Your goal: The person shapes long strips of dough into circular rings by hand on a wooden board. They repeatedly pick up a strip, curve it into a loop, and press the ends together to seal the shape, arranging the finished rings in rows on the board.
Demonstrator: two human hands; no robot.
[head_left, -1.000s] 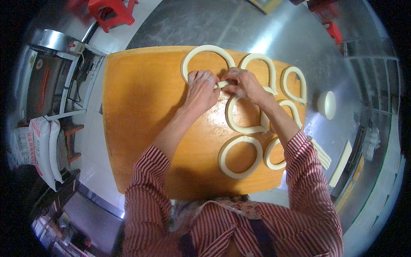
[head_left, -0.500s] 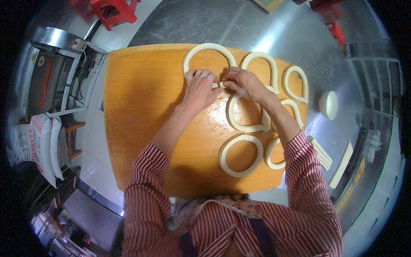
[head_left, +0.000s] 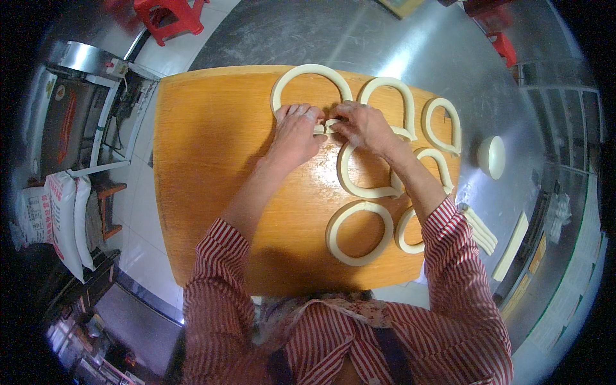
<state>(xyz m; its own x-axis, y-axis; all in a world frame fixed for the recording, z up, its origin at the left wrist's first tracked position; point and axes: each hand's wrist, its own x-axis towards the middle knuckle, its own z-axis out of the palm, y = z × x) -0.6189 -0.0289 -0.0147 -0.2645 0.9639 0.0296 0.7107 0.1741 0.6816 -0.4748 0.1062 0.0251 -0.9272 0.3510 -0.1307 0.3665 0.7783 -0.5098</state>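
Both my hands work at the near side of a pale dough ring (head_left: 312, 68), which lies at the far middle of a wooden board (head_left: 212, 167). My left hand (head_left: 296, 135) has its fingers closed over the left end of the dough. My right hand (head_left: 364, 128) pinches the right end between thumb and fingers. The two ends face each other with a narrow gap between them. Next to my right wrist lie a teardrop-shaped dough loop (head_left: 344, 170) and, farther off, another dough loop (head_left: 410, 106). My fingers cover part of the ring.
More dough rings (head_left: 332, 237) lie on the board's right half. On the metal table (head_left: 269, 32), a white bowl (head_left: 492, 158) stands right of the board, near several dough sticks (head_left: 480, 232) and a pale flat strip (head_left: 511, 247). Filled sacks (head_left: 64, 218) and a red stool (head_left: 170, 19) are at left.
The gap between the two dough ends shows more clearly. My right fingers have turned the right end slightly. Both hands stay at nearly the same spot.
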